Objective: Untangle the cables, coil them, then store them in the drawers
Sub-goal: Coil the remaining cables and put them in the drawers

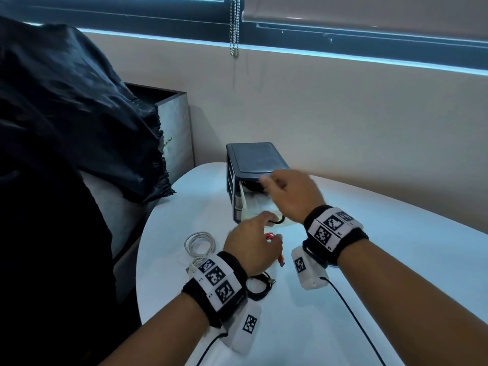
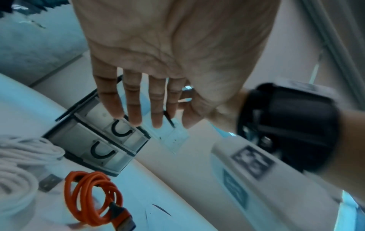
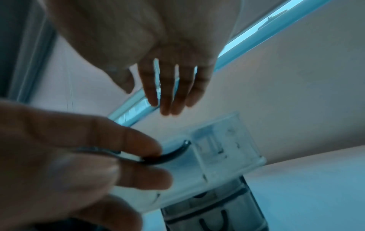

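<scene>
A small grey drawer unit (image 1: 253, 159) (image 2: 94, 140) stands on the white table (image 1: 383, 260). Its translucent top drawer (image 1: 257, 207) (image 3: 221, 148) is pulled out. My left hand (image 1: 268, 220) (image 3: 142, 159) pinches that drawer's black curved handle (image 3: 173, 154). My right hand (image 1: 274, 182) (image 3: 168, 103) hovers over the unit's front top edge, fingers relaxed, holding nothing. A coiled white cable (image 1: 200, 244) (image 2: 19, 164), a coiled orange-red cable (image 1: 278, 247) (image 2: 92, 197) and a coiled black cable (image 1: 260, 287) lie on the table near my left wrist.
The two lower drawers (image 2: 110, 151) are pushed in. A black cloth-covered mass (image 1: 66, 114) and a grey box (image 1: 174, 122) stand left of the table. The wall runs close behind the unit. The table's curved edge (image 1: 142, 260) is at the left.
</scene>
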`<action>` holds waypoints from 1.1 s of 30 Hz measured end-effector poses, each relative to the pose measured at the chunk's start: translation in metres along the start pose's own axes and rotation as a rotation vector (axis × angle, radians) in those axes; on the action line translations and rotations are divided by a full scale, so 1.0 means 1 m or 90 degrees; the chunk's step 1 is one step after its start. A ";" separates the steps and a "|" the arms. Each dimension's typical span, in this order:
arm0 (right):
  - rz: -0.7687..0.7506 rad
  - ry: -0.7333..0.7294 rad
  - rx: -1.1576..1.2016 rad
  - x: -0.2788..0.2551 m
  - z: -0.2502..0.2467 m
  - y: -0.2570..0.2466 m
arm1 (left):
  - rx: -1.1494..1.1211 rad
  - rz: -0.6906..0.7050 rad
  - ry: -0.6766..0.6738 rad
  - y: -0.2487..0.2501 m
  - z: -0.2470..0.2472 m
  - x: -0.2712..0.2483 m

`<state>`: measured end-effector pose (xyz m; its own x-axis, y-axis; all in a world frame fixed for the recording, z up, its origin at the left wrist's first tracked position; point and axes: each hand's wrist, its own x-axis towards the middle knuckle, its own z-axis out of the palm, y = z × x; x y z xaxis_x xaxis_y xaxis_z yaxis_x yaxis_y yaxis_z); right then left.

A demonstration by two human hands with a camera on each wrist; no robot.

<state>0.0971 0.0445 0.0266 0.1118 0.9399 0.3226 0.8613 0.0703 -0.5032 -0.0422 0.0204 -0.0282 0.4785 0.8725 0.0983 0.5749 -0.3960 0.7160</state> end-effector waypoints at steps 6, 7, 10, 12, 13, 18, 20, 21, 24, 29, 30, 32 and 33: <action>0.077 0.234 0.141 -0.086 0.024 0.031 | -0.246 -0.030 -0.064 -0.018 -0.005 0.008; 0.076 0.187 0.106 -0.100 0.034 0.039 | -0.256 -0.030 -0.068 -0.021 -0.004 0.009; 0.039 -0.007 -0.068 -0.118 0.059 0.060 | -0.263 -0.033 -0.069 -0.023 -0.002 0.011; 0.072 -0.170 -0.146 -0.112 0.068 0.067 | -0.253 -0.039 -0.060 -0.022 -0.001 0.013; 0.102 -0.233 -0.150 -0.106 0.071 0.070 | -0.249 -0.042 -0.051 -0.021 -0.001 0.013; 0.118 -0.367 -0.238 -0.082 0.078 0.068 | -0.222 -0.044 0.045 -0.019 -0.006 0.012; 0.107 -0.357 -0.255 -0.081 0.077 0.070 | -0.211 -0.033 0.087 -0.020 -0.010 0.013; 0.098 -0.342 -0.263 -0.083 0.074 0.072 | -0.210 -0.030 0.106 -0.021 -0.012 0.014; 0.096 -0.312 -0.283 -0.096 0.061 0.079 | -0.192 -0.031 0.154 -0.026 -0.016 0.019; 0.235 -0.233 -0.131 -0.112 0.014 0.103 | -0.156 -0.047 0.167 -0.029 -0.016 0.020; 0.262 -0.192 -0.102 -0.111 0.000 0.106 | -0.150 -0.051 0.161 -0.030 -0.015 0.019; 0.276 -0.086 -0.077 -0.104 -0.027 0.103 | -0.130 -0.055 0.146 -0.033 -0.012 0.019; 0.257 -0.036 -0.079 -0.097 -0.039 0.096 | -0.116 -0.053 0.142 -0.034 -0.011 0.019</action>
<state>0.1879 -0.0534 -0.0214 0.4275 0.9011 0.0729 0.8079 -0.3446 -0.4780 -0.0592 0.0537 -0.0431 0.2652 0.9492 0.1693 0.4679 -0.2802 0.8382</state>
